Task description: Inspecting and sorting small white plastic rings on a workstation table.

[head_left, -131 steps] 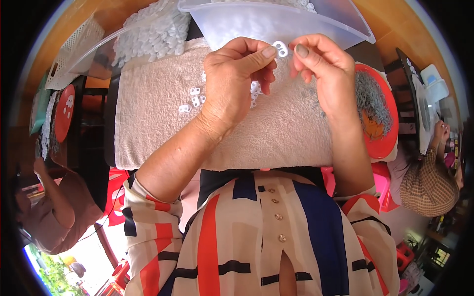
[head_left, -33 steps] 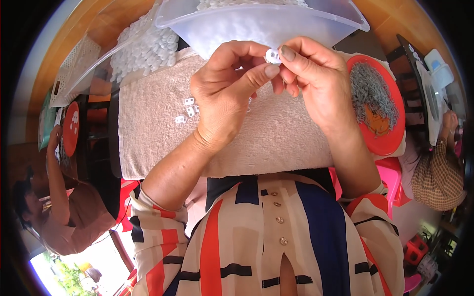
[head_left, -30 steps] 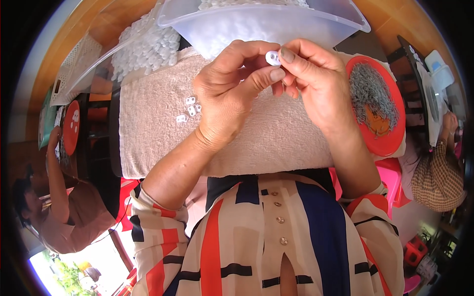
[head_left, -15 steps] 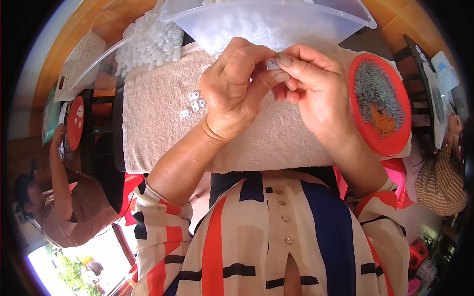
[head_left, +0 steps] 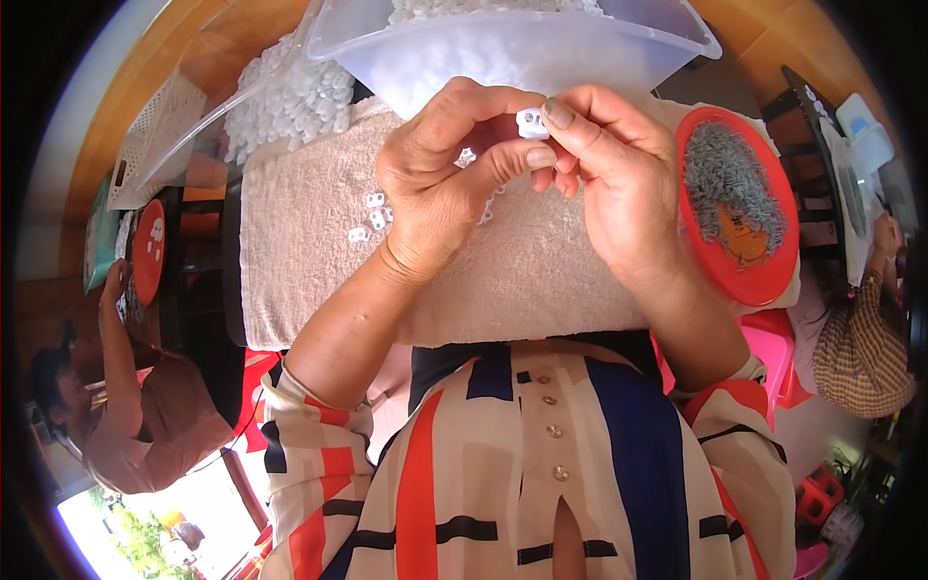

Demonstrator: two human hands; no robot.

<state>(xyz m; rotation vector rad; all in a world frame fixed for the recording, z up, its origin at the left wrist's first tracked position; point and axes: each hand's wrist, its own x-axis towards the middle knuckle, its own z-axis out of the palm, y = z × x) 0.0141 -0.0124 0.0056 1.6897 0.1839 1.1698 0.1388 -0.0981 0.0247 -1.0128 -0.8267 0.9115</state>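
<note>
Above the far middle of the beige towel (head_left: 309, 280), both bare hands meet around one small white plastic piece with dark holes (head_left: 531, 122). The left hand (head_left: 435, 184) has its index finger above the piece and its thumb below, so it pinches the piece between them. The right hand (head_left: 623, 179) pinches the right end of the same piece with its thumb on the near face; its other fingers are curled underneath. The piece is held up, apart from the towel.

To the left of the left wrist, a few loose white pieces (head_left: 378, 219) lie close together on the towel, and some others show partly behind the left hand. On the right side, near the right forearm, stands a red round plate (head_left: 749, 288) with a heap of small grey pieces (head_left: 720, 164); their exact kind I cannot tell. At the far side is a translucent plastic bin (head_left: 619, 53) with many white pieces.
</note>
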